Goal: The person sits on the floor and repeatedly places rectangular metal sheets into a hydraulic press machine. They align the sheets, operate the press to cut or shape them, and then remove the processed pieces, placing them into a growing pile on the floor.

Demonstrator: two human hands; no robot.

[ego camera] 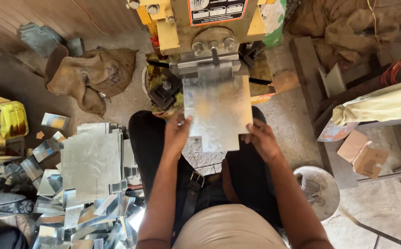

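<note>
A yellow press machine stands on the floor ahead of the seated person. A heap of cut metal pieces lies at the left. The flat metal sheet sits with its far edge under the machine's clamp. The left hand grips its left edge, and the right hand pinches its right edge

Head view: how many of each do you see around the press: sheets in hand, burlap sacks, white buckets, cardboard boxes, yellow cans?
Metal sheet, held by left hand and right hand: 1
Burlap sacks: 2
White bucket: 1
Cardboard boxes: 2
Yellow can: 1
Total: 7
The cut pieces in the pile are too many to count.
</note>
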